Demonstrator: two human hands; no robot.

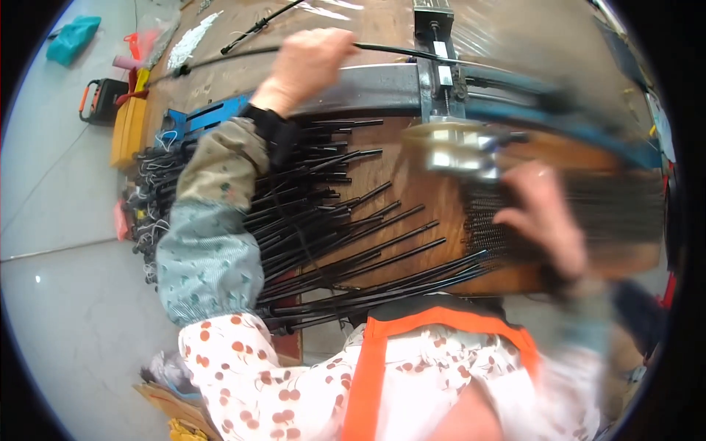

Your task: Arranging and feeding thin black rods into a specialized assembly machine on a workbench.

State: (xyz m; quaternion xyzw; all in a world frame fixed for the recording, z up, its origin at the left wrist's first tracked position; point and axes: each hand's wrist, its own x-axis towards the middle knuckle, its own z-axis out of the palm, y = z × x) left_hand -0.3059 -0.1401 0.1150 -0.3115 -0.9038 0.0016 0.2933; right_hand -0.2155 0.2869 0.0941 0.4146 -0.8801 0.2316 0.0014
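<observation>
My left hand (pixel 314 60) is closed round a long thin black cable (pixel 390 49) held above a grey metal bar (pixel 368 87). The cable's right end reaches a metal fixture (pixel 443 70) with a screw spindle on the bench. At right, my right hand (pixel 540 202) is blurred by motion, its thumb apart from the fingers and nothing visible between them. It hovers over a bundle of dark coiled springs (pixel 485 224). Just left of and beyond its fingers is a blurred, shiny metal part (pixel 456 156) whose kind I cannot make out.
Many black cables (pixel 346 220) lie fanned across the wooden bench (pixel 412 187), with white ties at their left ends. A blue metal piece (pixel 213 110) and a yellow block (pixel 129 132) stand at left. Small white pieces (pixel 193 40) lie at the far left of the bench.
</observation>
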